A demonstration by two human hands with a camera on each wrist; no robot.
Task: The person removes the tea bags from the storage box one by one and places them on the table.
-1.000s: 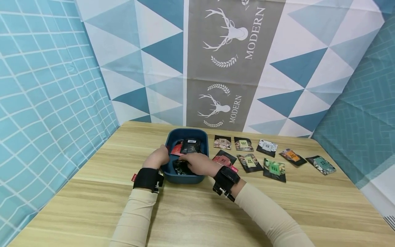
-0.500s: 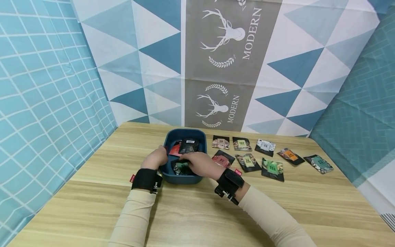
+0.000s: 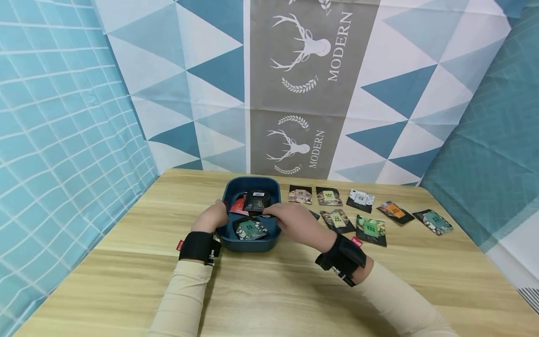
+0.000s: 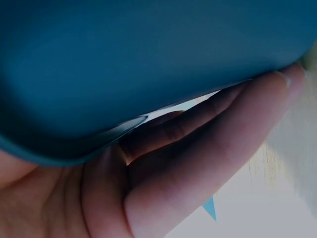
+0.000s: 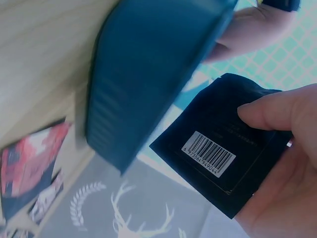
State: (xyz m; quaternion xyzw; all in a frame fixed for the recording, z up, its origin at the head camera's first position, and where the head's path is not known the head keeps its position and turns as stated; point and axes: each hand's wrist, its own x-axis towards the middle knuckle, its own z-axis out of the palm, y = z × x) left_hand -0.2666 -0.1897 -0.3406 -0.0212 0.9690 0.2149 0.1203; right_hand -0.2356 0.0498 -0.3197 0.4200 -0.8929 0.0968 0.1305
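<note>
A dark blue bin [image 3: 248,246] stands on the table with packets inside. My left hand [image 3: 210,217] holds its left wall; in the left wrist view the fingers [image 4: 198,158] lie along the outer side, and the thumb is hidden. My right hand [image 3: 301,225] is at the bin's right side and pinches a black packet [image 5: 218,139], barcode side showing, between thumb and fingers in the right wrist view. A green-labelled packet [image 3: 250,229] lies at the near end of the bin. A red packet [image 3: 238,206] is partly covered by the black one.
Several packets lie in two loose rows right of the bin, among them a white one [image 3: 361,200], an orange-labelled one [image 3: 396,211] and a green one [image 3: 371,229]. One packet is mostly hidden behind my right hand. A patterned curtain [image 3: 294,103] hangs behind the table [image 3: 261,290].
My right hand has let go of the green-labelled packet at the bin's near end, moved up and to the right, and taken hold of the black packet. The left hand stays on the bin.
</note>
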